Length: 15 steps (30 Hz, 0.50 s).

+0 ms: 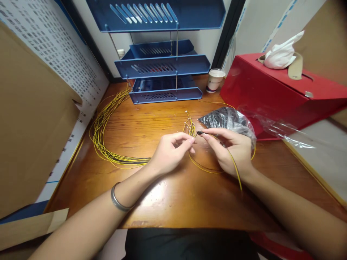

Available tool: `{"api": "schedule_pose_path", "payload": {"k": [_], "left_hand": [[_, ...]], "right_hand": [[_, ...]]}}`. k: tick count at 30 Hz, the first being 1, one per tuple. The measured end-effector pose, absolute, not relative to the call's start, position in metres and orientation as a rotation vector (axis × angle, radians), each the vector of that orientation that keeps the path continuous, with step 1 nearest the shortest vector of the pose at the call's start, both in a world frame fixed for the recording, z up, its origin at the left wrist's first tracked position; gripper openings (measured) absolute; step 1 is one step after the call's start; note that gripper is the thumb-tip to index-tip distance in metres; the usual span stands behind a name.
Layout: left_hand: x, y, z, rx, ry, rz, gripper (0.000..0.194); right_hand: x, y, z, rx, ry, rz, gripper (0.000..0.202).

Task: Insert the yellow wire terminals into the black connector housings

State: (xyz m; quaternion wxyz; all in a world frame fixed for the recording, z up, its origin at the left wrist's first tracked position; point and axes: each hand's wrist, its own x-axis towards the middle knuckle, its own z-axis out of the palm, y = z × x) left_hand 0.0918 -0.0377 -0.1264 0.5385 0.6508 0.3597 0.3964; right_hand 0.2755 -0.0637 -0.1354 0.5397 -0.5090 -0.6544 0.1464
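Left hand [175, 150], one: bracelet [115, 198] at the wrist; thumb and forefinger drawn together in a pinch on a thin wire [195, 136]. Whether it takes one strand or several, I cannot tell.

Right hand [235, 151], one: thumb and forefinger nipping a small black piece [200, 133], just beside the left fingertips and above the table [159, 121]. A yellow strand [235, 166] crosses this hand and ends in the air.

Wire ends [189, 126], a cluster, pale-tipped: just beyond the left fingertips.

Coil [99, 144], yellow and black: curving along the table's left side, partly behind the left forearm.

Plastic bag [227, 117], one, dark contents: behind the right hand.

Red box [262, 85], one, white tissue [282, 52] on top: right rear.

Tray rack [162, 66], blue, tiered: at the back, a paper cup [215, 81] beside it.
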Motion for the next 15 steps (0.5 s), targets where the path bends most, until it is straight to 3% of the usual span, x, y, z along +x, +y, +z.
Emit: {"api": "schedule_pose_path", "payload": {"k": [15], "left_hand": [[0.0937,-0.0389,-0.1287,1.524,0.877,0.911,0.024]], "right_hand": [[0.2763,-0.0613,-0.1327,-1.226,-1.515,0.334,0.010]]}}
